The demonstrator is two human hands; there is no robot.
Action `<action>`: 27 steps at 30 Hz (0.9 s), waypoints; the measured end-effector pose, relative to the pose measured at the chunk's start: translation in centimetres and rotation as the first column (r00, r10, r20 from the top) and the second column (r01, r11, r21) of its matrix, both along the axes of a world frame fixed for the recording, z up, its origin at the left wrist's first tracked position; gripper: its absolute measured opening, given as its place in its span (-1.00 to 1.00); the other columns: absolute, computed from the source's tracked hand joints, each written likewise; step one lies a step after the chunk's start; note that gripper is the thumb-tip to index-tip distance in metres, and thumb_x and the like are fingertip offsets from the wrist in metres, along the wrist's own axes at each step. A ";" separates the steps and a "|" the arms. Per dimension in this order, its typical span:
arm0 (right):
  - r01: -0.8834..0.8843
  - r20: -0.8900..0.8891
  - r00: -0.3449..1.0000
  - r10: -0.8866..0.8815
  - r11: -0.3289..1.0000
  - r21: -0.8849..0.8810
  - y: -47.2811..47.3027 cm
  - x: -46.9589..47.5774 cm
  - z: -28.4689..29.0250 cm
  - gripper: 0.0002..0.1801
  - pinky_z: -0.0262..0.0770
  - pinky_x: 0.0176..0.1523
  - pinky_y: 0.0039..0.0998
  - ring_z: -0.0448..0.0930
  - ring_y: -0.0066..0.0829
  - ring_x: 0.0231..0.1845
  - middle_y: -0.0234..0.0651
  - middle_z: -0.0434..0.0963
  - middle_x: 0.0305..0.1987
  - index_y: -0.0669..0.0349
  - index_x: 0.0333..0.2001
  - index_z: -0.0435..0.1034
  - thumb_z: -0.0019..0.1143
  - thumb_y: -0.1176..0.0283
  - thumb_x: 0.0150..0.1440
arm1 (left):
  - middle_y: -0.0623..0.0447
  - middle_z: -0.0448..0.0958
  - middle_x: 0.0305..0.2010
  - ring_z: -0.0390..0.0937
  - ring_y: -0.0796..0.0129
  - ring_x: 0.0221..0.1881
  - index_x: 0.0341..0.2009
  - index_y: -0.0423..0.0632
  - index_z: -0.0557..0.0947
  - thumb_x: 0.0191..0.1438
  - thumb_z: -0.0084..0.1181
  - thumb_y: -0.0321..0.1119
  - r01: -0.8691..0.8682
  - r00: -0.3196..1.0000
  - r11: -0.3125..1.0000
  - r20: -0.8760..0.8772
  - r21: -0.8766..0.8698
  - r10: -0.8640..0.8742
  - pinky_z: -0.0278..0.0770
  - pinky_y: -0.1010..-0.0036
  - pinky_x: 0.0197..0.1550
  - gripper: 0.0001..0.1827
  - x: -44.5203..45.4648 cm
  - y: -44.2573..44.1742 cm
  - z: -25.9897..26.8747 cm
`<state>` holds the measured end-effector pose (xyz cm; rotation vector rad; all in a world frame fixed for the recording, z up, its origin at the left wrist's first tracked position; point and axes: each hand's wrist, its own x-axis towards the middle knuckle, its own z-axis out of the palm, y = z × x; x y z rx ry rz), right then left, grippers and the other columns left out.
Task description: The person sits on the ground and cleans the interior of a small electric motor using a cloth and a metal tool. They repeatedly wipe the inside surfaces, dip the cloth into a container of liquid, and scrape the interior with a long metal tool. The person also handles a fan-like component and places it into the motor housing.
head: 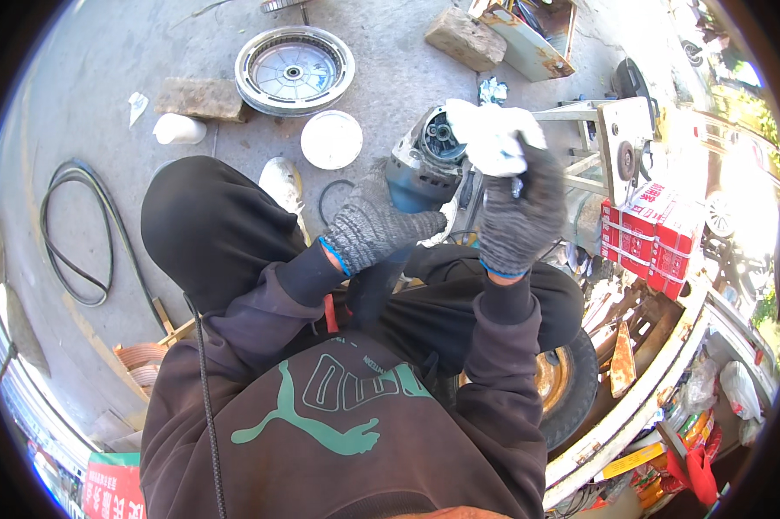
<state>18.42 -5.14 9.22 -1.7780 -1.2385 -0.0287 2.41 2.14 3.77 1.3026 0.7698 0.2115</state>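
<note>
My left hand (380,224), in a grey knitted glove with a blue cuff, grips the blue body of a power tool (422,175). The tool's far end is uncovered and shows a round opening with a metal centre. My right hand (523,207), gloved alike and slightly blurred, holds a white cloth or tissue (497,139) beside that opening. The tool's lower part passes between my legs, partly hidden by my left hand and sleeve.
On the concrete floor lie a spoked metal wheel hub (294,71), a white lid (331,139), a white cup (179,129), stone blocks (466,39) and a coiled hose (47,227). To the right are a metal stand (617,152), a red carton (649,237) and a tyre (581,389).
</note>
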 end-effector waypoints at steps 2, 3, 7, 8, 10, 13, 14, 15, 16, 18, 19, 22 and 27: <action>-0.107 0.401 0.896 0.190 0.969 -0.221 0.7 0.9 1.1 -0.52 0.57 0.03 -0.23 0.63 -0.10 -0.04 -0.25 0.62 -0.02 0.06 -0.02 0.51 0.33 0.56 -0.09 | -0.10 0.60 0.01 0.58 0.24 -0.01 0.12 -0.15 0.52 -0.15 0.51 -0.13 0.021 0.999 1.000 -0.031 -0.012 -0.022 0.52 0.30 0.10 -0.25 -0.2 -0.1 0.4; -0.055 0.576 0.771 0.271 0.930 -0.363 0.7 1.1 1.9 -0.58 0.58 -0.01 -0.22 0.61 -0.14 -0.06 -0.29 0.61 -0.02 0.05 -0.05 0.50 0.28 0.51 -0.06 | -0.11 0.60 0.01 0.59 0.23 -0.01 0.12 -0.16 0.51 -0.15 0.51 -0.13 0.032 0.999 0.999 -0.027 -0.035 -0.033 0.52 0.29 0.10 -0.25 -0.2 0.1 0.7; -0.192 0.447 0.757 0.475 0.817 -0.543 0.9 1.9 4.0 -0.65 0.58 -0.02 -0.22 0.61 -0.20 -0.03 -0.32 0.59 -0.03 0.02 -0.07 0.49 0.18 0.49 0.01 | -0.12 0.61 -0.01 0.59 0.21 -0.03 0.10 -0.18 0.51 -0.15 0.50 -0.14 0.008 0.999 0.997 0.042 0.081 -0.012 0.52 0.29 0.09 -0.27 -0.8 -0.6 0.2; -0.237 0.387 0.757 0.526 0.774 -0.587 1.0 2.5 4.3 -0.66 0.58 -0.02 -0.21 0.61 -0.22 -0.01 -0.32 0.59 -0.04 0.01 -0.07 0.49 0.17 0.49 0.02 | -0.15 0.58 0.02 0.58 0.16 0.00 0.13 -0.23 0.43 -0.16 0.50 -0.11 0.034 0.999 0.997 0.017 0.072 -0.036 0.52 0.27 0.10 -0.18 -0.9 -0.7 -0.2; -0.204 0.462 0.657 0.595 0.731 -0.651 1.1 3.2 4.8 -0.70 0.56 -0.13 -0.21 0.61 -0.27 -0.11 -0.35 0.57 -0.13 0.00 -0.08 0.50 0.13 0.43 0.06 | -0.22 0.52 0.06 0.56 0.06 0.07 0.20 -0.31 0.26 -0.19 0.50 -0.04 0.087 0.996 0.995 -0.028 0.056 -0.086 0.52 0.23 0.11 0.00 -0.7 -0.5 -0.8; -0.141 0.613 0.378 0.694 0.697 -0.703 1.0 3.4 5.5 -0.71 0.53 -0.22 -0.21 0.60 -0.31 -0.21 -0.36 0.54 -0.25 0.01 -0.08 0.48 0.11 0.37 0.07 | -0.12 0.57 0.01 0.56 0.16 0.00 0.11 -0.24 0.43 -0.17 0.52 -0.19 -0.020 0.998 0.998 -0.058 0.054 0.023 0.52 0.29 0.09 -0.21 -0.9 -1.2 -0.4; -0.121 0.651 0.260 0.713 0.693 -0.711 1.0 3.6 5.7 -0.71 0.52 -0.23 -0.21 0.59 -0.32 -0.24 -0.37 0.53 -0.29 0.01 -0.07 0.48 0.10 0.35 0.08 | -0.14 0.54 0.02 0.55 0.11 0.02 0.14 -0.25 0.37 -0.18 0.54 -0.18 -0.045 0.999 0.999 0.007 0.020 0.045 0.51 0.28 0.10 -0.15 -1.0 -1.3 -0.1; -0.151 0.636 0.259 0.727 0.681 -0.716 1.2 3.6 5.7 -0.70 0.52 -0.25 -0.22 0.60 -0.32 -0.25 -0.36 0.53 -0.32 0.02 -0.06 0.47 0.09 0.35 0.08 | -0.15 0.54 0.02 0.54 0.10 0.02 0.13 -0.25 0.36 -0.19 0.54 -0.17 -0.024 1.000 0.997 -0.006 0.075 0.025 0.51 0.27 0.09 -0.14 -1.1 -1.5 -0.5; -0.182 0.622 0.258 0.740 0.669 -0.720 1.4 3.6 5.7 -0.69 0.52 -0.26 -0.22 0.60 -0.33 -0.25 -0.36 0.53 -0.34 0.03 -0.05 0.46 0.08 0.35 0.08 | -0.16 0.54 0.01 0.54 0.10 0.03 0.13 -0.25 0.35 -0.20 0.55 -0.16 -0.003 1.000 0.992 -0.021 0.128 0.006 0.51 0.27 0.09 -0.13 -1.0 -1.9 -1.3; -0.048 0.485 0.277 0.829 0.516 -0.855 1.7 2.9 5.9 -0.61 0.49 -0.23 -0.26 0.57 -0.26 -0.21 -0.27 0.52 -0.23 0.05 0.08 0.41 0.01 0.40 0.14 | -0.17 0.54 0.00 0.54 0.09 0.02 0.12 -0.26 0.35 -0.23 0.55 -0.16 0.009 0.999 0.981 -0.052 0.195 0.001 0.50 0.26 0.09 -0.11 -1.2 -1.9 -1.2; 0.006 0.553 0.384 0.740 0.596 -0.803 0.9 2.2 5.2 -0.59 0.44 -0.33 -0.26 0.53 -0.31 -0.35 -0.26 0.48 -0.32 0.06 0.11 0.38 -0.01 0.42 0.15 | -0.18 0.54 0.00 0.55 0.09 0.02 0.12 -0.26 0.35 -0.24 0.55 -0.15 0.002 0.997 0.977 -0.071 0.215 0.013 0.50 0.25 0.09 -0.11 -1.4 -1.5 -0.1; -0.030 0.505 0.682 0.530 0.710 -0.704 -0.8 1.2 2.6 -0.64 0.53 -0.22 -0.22 0.63 -0.20 -0.28 -0.15 0.59 -0.27 0.14 0.07 0.44 0.08 0.38 0.17 | -0.20 0.54 0.00 0.55 0.08 0.00 0.11 -0.26 0.36 -0.26 0.54 -0.16 -0.022 0.997 0.986 -0.064 0.165 0.033 0.51 0.24 0.08 -0.11 -1.6 -1.5 0.4; -0.118 0.187 0.907 0.377 0.654 -0.747 -0.9 0.0 2.4 -0.68 0.56 -0.12 -0.18 0.66 -0.15 -0.14 -0.10 0.65 -0.18 0.23 -0.04 0.51 0.17 0.32 0.17 | -0.24 0.54 -0.02 0.57 0.00 0.00 0.13 -0.28 0.33 -0.26 0.52 -0.11 0.047 0.989 0.969 -0.149 0.241 -0.011 0.51 0.21 0.07 -0.07 -2.1 -1.7 -1.1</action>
